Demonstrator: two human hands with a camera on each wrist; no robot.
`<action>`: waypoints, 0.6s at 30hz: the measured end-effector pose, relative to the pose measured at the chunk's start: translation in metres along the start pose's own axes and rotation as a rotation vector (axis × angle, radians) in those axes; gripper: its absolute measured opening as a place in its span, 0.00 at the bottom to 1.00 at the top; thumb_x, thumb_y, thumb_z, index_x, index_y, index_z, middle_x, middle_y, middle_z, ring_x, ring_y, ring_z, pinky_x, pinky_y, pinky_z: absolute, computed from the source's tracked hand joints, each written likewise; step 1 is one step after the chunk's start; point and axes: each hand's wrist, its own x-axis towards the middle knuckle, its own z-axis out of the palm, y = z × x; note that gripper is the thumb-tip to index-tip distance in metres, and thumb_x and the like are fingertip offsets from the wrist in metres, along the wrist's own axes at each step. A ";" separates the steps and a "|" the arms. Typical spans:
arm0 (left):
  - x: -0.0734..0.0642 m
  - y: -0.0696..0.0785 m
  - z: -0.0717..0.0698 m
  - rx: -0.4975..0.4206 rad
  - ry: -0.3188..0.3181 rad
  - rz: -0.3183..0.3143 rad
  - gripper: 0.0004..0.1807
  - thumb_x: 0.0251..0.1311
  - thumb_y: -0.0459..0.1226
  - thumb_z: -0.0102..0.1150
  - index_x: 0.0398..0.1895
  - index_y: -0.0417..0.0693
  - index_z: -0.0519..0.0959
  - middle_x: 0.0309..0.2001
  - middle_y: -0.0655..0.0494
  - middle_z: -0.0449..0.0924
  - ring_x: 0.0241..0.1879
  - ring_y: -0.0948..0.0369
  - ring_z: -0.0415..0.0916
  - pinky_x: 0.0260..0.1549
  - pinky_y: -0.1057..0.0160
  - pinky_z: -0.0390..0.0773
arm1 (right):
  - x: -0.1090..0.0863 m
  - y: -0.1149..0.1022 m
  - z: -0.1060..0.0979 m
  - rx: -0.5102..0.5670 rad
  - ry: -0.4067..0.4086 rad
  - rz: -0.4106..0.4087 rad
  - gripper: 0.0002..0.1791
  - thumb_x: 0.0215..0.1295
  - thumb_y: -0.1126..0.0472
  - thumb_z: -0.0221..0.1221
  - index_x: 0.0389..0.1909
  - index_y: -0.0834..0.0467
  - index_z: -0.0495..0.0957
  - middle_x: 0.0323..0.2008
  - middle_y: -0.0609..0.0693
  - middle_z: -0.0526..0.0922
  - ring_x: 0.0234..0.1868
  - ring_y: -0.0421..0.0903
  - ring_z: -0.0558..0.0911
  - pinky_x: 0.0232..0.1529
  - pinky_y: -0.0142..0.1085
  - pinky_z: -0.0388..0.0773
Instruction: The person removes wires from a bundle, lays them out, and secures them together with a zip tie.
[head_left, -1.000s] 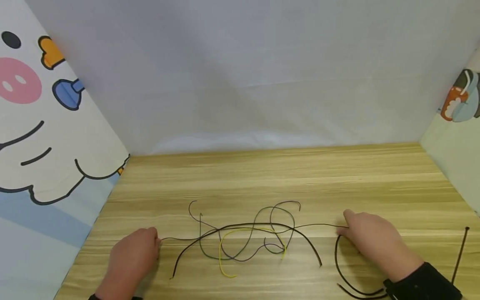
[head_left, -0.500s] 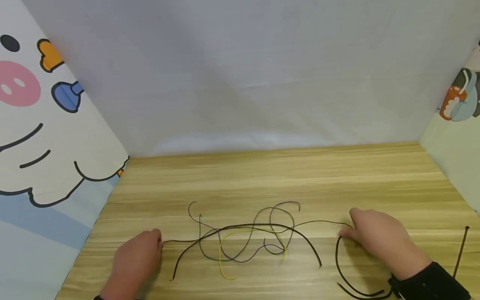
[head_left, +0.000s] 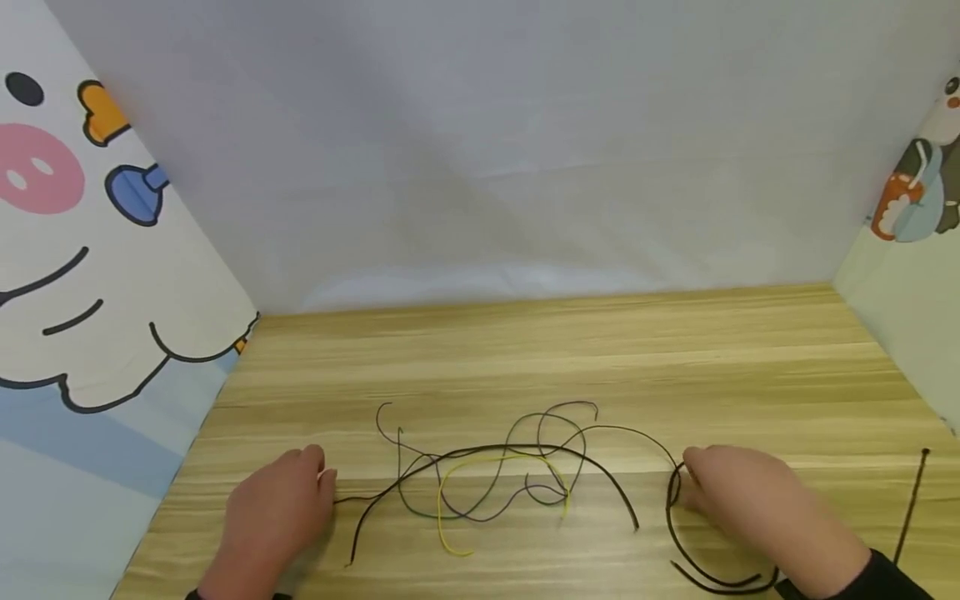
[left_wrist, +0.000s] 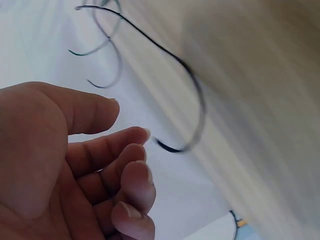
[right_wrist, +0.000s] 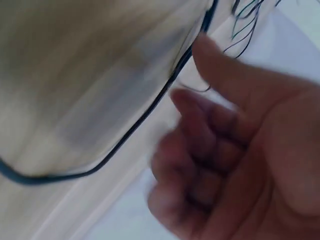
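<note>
Toward the left of the tabletop, my left hand (head_left: 279, 502) is bent at the fingers, its thumb apart from them. Nothing lies in its grasp in the left wrist view. A thin dark wire (head_left: 630, 429) runs from beside that hand to my right hand (head_left: 753, 496), where it droops down. My right thumb and index finger stand apart, beside a thick black wire (right_wrist: 131, 132) that curves past them. Between the hands, another thick black wire (head_left: 619, 488) arches over a tangle of yellow wire (head_left: 441, 518), green wire (head_left: 401, 493) and purple wire (head_left: 491, 521).
At the far right a straight dark length (head_left: 911, 508) stretches past my sleeve. A white sheet (head_left: 480, 167) rises behind the wooden tabletop (head_left: 525, 350). Cartoon-printed panels flank it, including the left panel (head_left: 112, 275).
Both hands have let go of the thin dark wire, and its right part now bows upward and droops. My right hand has shifted slightly lower. The tangle between them has hardly moved.
</note>
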 end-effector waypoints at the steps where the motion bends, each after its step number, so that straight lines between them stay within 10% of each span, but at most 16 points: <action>1: 0.000 0.003 -0.002 0.003 0.011 0.010 0.09 0.71 0.42 0.61 0.39 0.45 0.78 0.29 0.55 0.76 0.21 0.58 0.72 0.21 0.53 0.74 | -0.002 -0.003 0.003 0.019 -0.014 -0.019 0.21 0.63 0.48 0.71 0.25 0.50 0.68 0.19 0.41 0.67 0.21 0.40 0.66 0.25 0.40 0.68; 10: -0.005 0.033 -0.015 0.011 0.203 0.120 0.08 0.66 0.40 0.64 0.35 0.45 0.79 0.27 0.55 0.76 0.21 0.56 0.74 0.19 0.53 0.73 | -0.012 -0.013 0.019 0.080 -0.005 -0.220 0.22 0.58 0.56 0.70 0.19 0.46 0.64 0.16 0.36 0.61 0.18 0.35 0.59 0.22 0.33 0.60; 18: -0.013 0.061 -0.013 0.023 0.170 0.205 0.08 0.65 0.38 0.63 0.29 0.49 0.76 0.23 0.59 0.68 0.20 0.59 0.69 0.18 0.56 0.70 | -0.013 -0.017 0.013 0.083 -0.042 -0.035 0.12 0.51 0.63 0.67 0.23 0.54 0.70 0.19 0.44 0.70 0.21 0.43 0.67 0.25 0.44 0.72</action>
